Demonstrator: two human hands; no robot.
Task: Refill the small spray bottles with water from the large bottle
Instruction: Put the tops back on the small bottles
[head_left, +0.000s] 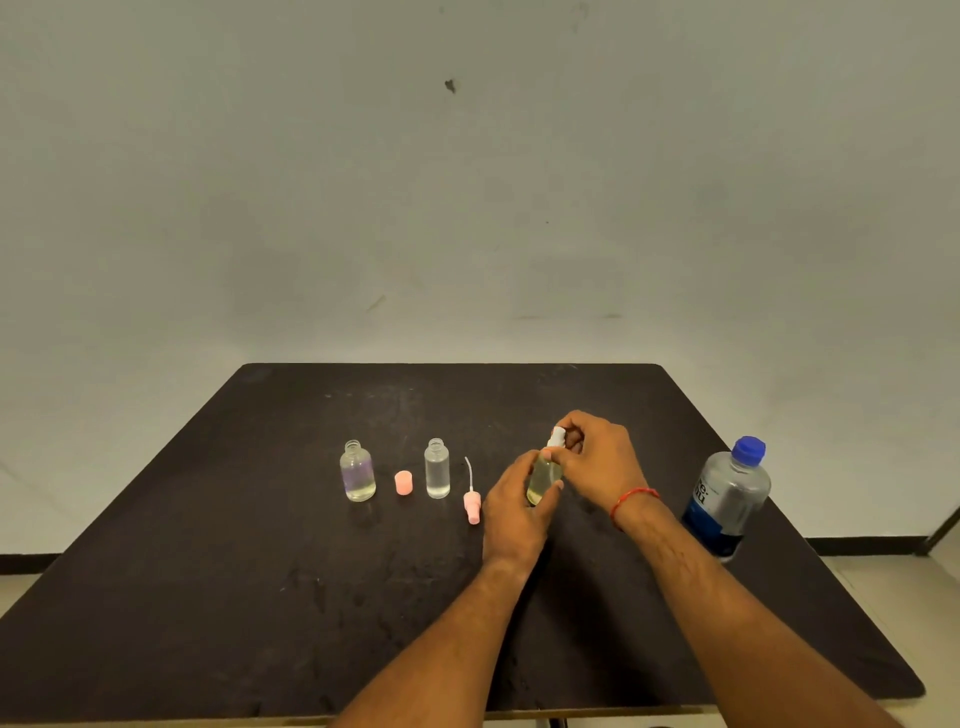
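Both hands meet over the dark brown table (260, 571), a little to the left of the large clear plastic water bottle with a dark blue label (727, 499). The left hand (514, 512) is curled around the body of a small clear bottle with pale yellow liquid (544, 480) and holds it nearly upright; I cannot tell if its base touches the table. The right hand (597, 462) comes from above and pinches the white spray head (558, 435) that sits on the neck of this small bottle. On the right wrist there is a thin red thread band (631, 501), on the side toward the large bottle.

The large bottle stands upright near the right edge of the table, with its round blue screw cap (749, 449) on, apart from both hands. Further to the left of the large bottle, beyond the hands, a pink spray head with a thin clear tube (471, 506) lies flat on the table, just beside the left hand. Next in that direction stands a small clear straight-sided bottle with an open neck (437, 470), with clear liquid inside. After it a small pink cap (403, 482) stands alone on the table. Farthest from the large bottle is a small clear round-shouldered bottle with an open neck (357, 473), which shows a faint purple tint. Behind the large bottle rises a plain pale wall (467, 182).
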